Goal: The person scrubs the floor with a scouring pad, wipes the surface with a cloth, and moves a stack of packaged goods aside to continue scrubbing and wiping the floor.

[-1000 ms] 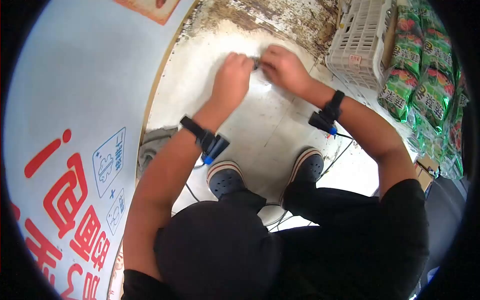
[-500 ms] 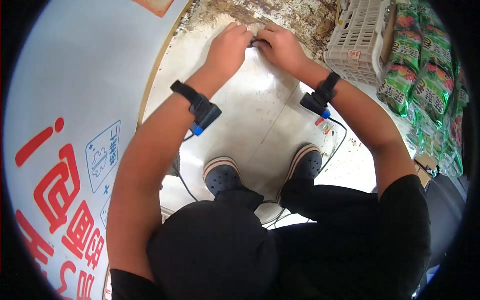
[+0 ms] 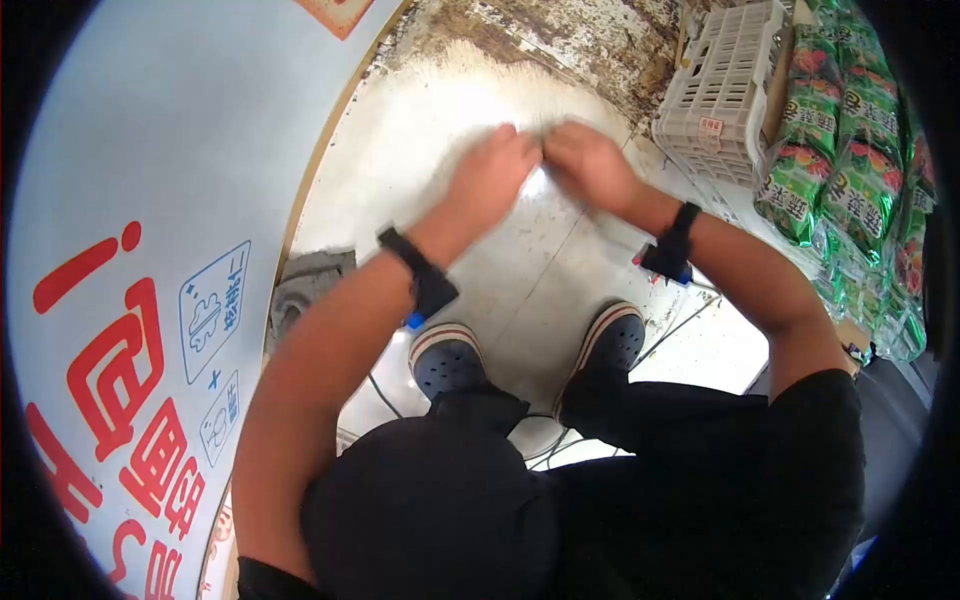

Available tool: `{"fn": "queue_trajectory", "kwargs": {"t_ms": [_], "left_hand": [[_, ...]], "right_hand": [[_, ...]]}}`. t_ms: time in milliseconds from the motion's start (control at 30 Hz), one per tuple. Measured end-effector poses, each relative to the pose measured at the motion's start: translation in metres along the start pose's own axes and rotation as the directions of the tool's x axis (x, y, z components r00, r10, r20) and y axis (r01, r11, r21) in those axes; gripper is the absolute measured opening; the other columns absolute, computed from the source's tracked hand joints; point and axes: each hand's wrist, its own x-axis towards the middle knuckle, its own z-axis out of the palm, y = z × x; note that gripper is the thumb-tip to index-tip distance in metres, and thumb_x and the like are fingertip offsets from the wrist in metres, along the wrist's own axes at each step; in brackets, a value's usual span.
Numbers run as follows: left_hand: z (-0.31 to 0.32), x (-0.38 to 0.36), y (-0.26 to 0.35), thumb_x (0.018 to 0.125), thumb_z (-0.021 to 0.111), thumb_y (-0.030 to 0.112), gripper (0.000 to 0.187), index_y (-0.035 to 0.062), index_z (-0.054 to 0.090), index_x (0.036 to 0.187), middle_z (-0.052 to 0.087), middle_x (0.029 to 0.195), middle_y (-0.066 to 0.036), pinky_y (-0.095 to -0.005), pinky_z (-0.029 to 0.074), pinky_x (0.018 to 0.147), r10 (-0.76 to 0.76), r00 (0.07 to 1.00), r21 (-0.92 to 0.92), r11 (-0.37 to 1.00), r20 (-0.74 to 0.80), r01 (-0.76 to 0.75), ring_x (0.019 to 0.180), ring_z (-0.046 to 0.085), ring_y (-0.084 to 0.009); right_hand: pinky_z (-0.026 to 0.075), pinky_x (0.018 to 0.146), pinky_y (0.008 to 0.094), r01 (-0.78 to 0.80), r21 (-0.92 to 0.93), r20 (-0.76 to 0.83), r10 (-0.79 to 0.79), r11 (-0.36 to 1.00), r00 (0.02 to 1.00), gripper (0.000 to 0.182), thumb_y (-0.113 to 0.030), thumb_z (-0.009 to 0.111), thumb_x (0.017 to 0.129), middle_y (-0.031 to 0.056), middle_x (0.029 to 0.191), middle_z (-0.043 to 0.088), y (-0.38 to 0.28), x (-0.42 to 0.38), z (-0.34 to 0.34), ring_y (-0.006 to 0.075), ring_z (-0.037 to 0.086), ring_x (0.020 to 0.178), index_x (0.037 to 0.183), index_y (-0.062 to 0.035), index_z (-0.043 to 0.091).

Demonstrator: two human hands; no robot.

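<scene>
Close together over the white floor [image 3: 450, 110], my two hands are blurred by motion. The fingers of my left hand [image 3: 497, 170] are curled closed. My right hand [image 3: 592, 168] is also closed, its knuckles almost touching the left. Whatever they grip is hidden now; half a second ago a small dark object showed between the fingertips. Ahead of the hands lies a patch of brown, flaky dirt [image 3: 590, 45], bordering the paler floor. Each wrist wears a black strap with a small box.
At the right stand a white plastic crate [image 3: 715, 90] and green printed packets [image 3: 865, 190]. A curved white panel with red lettering [image 3: 150, 150] runs along the left. A grey, crumpled-looking thing [image 3: 312, 290] lies beside it. Cables [image 3: 670, 335] trail near my shoes [image 3: 447, 362].
Both hands have drawn back toward my body, away from the dirty patch, staying close together. The dark object between them no longer shows. More of the grey thing at left is visible.
</scene>
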Motion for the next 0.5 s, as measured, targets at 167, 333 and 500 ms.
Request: {"fn": "queue_trajectory", "kwargs": {"t_ms": [167,333,500], "left_hand": [[-0.014,0.079,-0.068,0.080,0.056,0.005,0.009,0.0041,0.065,0.084,0.059,0.085,-0.011,-0.0420,0.051,0.076,0.018,0.998,0.156,0.988,-0.067,-0.008,0.091,0.058,-0.0317],[-0.005,0.034,-0.033,0.076,0.057,0.006,0.007,0.0045,0.061,0.081,0.057,0.085,-0.010,-0.0396,0.052,0.075,0.040,0.998,0.112,0.993,0.051,-0.046,0.090,0.058,-0.0292],[0.008,-0.029,0.029,0.073,0.059,0.007,0.005,0.0043,0.058,0.077,0.055,0.083,-0.008,-0.0358,0.052,0.072,0.143,0.989,0.055,0.988,0.040,-0.145,0.088,0.057,-0.0254]], "right_hand": [[0.050,0.070,0.0445,-0.168,0.001,-0.229,0.164,0.986,0.960,0.009,-0.009,0.065,0.081,0.0133,0.085,0.055,0.034,0.062,0.001,0.0346,0.058,0.082,0.088,-0.0048,0.060],[0.050,0.069,0.0431,-0.142,-0.016,-0.163,0.138,0.990,0.977,0.011,-0.008,0.065,0.080,0.0134,0.086,0.056,0.012,0.019,0.005,0.0342,0.058,0.082,0.089,-0.0046,0.060],[0.051,0.072,0.0410,-0.063,0.066,0.055,0.060,0.996,0.997,0.019,-0.003,0.064,0.071,0.0136,0.089,0.054,-0.031,-0.040,0.002,0.0337,0.058,0.085,0.089,-0.0033,0.057]]}}
